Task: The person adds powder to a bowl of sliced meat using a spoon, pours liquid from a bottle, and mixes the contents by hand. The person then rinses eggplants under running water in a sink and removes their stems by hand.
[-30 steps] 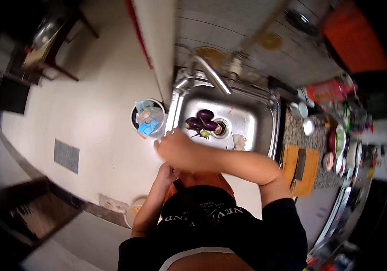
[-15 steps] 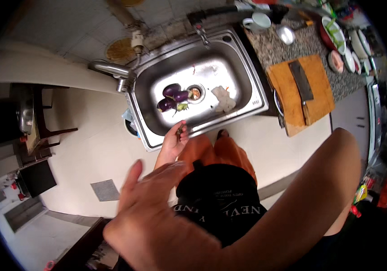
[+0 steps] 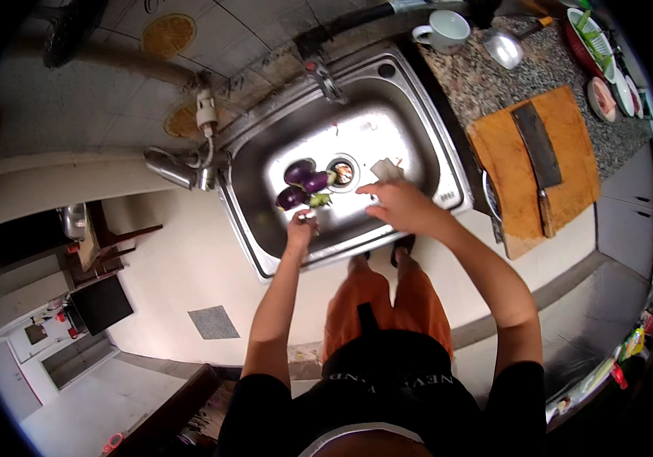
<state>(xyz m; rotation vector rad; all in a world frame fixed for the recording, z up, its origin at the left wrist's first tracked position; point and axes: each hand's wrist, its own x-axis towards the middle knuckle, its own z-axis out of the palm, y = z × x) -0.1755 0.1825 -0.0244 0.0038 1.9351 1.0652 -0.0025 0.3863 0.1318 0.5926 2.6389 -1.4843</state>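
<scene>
Over the near left of the steel sink (image 3: 246, 236), my left hand (image 3: 301, 230) is curled, its fingers pinched on something too small to make out. Just beyond its fingertips, several purple eggplants (image 3: 300, 171) lie together on the sink bottom. A green eggplant cap (image 3: 320, 199) sits beside them. My right hand (image 3: 403, 206) reaches in over the sink's right half, thumb and index finger apart with nothing seen between them. Partly behind that hand lies a pale, crumpled, translucent thing (image 3: 387, 169). Reddish scraps rest in the drain (image 3: 342, 174), between the eggplants and my right hand.
Right of the sink, a cleaver (image 3: 537, 148) lies on a wooden cutting board (image 3: 574, 145) that overhangs the counter's front edge. Behind it are a white mug (image 3: 448, 30), a metal ladle (image 3: 503, 49) and a red bowl (image 3: 582, 42). Two faucets (image 3: 326, 82) (image 3: 178, 169) border the sink.
My right hand has swung from close in front of my body to over the sink. The left hand has moved forward over the sink's near edge. The view has shifted and tilted.
</scene>
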